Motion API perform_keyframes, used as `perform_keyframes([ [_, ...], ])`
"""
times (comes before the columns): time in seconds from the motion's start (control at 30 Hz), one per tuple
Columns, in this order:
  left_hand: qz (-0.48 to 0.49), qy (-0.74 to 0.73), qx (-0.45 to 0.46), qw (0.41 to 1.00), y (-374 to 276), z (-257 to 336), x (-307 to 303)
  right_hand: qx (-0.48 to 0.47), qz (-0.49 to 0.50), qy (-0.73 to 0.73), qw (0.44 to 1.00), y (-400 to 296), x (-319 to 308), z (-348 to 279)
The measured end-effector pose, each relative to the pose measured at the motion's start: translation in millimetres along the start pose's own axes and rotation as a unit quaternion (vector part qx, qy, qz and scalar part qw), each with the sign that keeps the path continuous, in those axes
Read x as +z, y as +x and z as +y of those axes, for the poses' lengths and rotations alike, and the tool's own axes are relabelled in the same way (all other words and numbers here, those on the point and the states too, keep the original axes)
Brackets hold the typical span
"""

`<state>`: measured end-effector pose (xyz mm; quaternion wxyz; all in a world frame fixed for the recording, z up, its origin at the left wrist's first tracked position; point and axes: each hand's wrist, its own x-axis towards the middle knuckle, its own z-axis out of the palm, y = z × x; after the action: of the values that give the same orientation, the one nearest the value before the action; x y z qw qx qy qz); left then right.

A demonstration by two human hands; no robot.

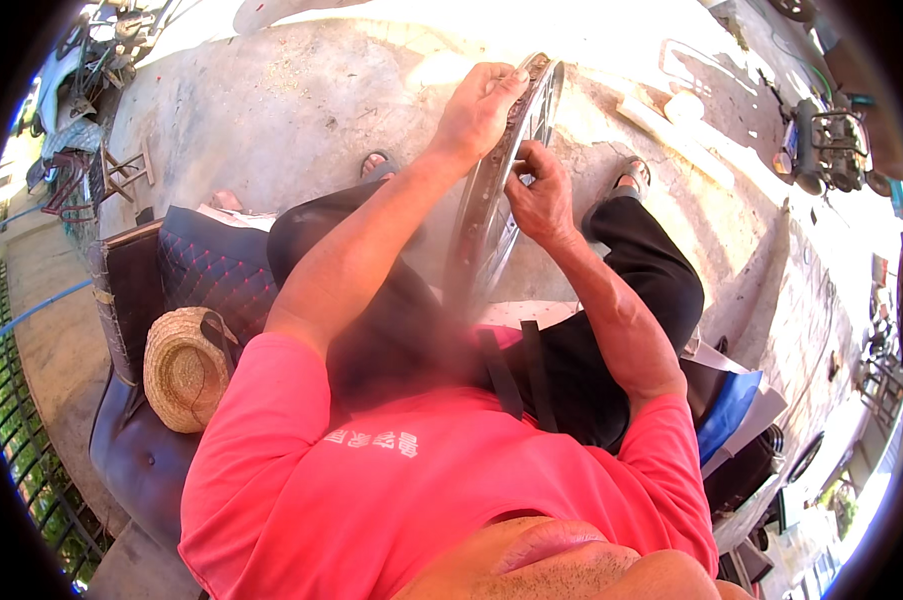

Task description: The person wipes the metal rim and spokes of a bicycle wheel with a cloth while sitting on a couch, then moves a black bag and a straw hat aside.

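Note:
A metal bicycle wheel (pixel 483 196) without a tyre stands upright between my knees, its edge turned towards me. Brown, rusty-looking marks line the channel of its rim, and thin spokes show on the right side. My left hand (pixel 489 101) grips the upper part of the rim, thumb laid along its edge. Lower down, on the spoke side, my right hand (pixel 543 189) has its fingers curled against the wheel; what the fingertips pinch is hidden. The wheel's lower end blurs out near my lap.
At my left are a quilted dark cushion (pixel 211 262), a straw hat (pixel 187 369) and a blue padded seat (pixel 140 450). A small wooden stool (pixel 126 171) stands farther left. Ahead right, a pale board (pixel 676 139) lies on the concrete floor (pixel 309 112), with a motor-like machine (pixel 834 146) beyond.

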<state>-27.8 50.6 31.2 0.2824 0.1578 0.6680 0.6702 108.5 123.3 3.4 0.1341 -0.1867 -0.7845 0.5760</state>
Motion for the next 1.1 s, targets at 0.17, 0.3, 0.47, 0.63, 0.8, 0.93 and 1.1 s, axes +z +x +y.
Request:
perform_keyframes([
  [0.17, 0.016, -0.009, 0.000, 1.000, -1.1, 4.3, 0.8, -0.055, -0.004, -0.003, 0.998, 1.0, -0.1, 9.2],
  [0.3, -0.005, 0.021, -0.024, 0.999, 2.8, 2.8, 0.1, -0.013, 0.014, 0.021, 1.000, -1.8, 1.5, -1.0],
  [0.47, -0.032, 0.011, 0.002, 0.999, 14.1, -22.0, -6.6, -0.019, -0.011, -0.001, 1.000, 0.0, 0.6, 9.5],
  [0.63, -0.002, 0.018, -0.006, 1.000, 4.6, -5.0, -4.6, -0.095, -0.016, 0.050, 0.994, 8.2, -7.2, 10.2],
  [0.8, -0.016, 0.043, 0.041, 0.998, 10.1, -20.6, -9.0, -0.007, 0.096, 0.142, 0.985, 30.2, -20.5, 26.7],
  [0.93, 0.005, 0.051, 0.041, 0.998, -11.6, 10.9, 5.5, 0.040, 0.102, 0.214, 0.971, 43.9, -11.6, 31.9],
  [1.1, -0.007, 0.041, 0.040, 0.998, -11.2, 4.0, 5.0, 0.063, 0.122, 0.253, 0.958, 49.8, 1.1, 41.0],
])
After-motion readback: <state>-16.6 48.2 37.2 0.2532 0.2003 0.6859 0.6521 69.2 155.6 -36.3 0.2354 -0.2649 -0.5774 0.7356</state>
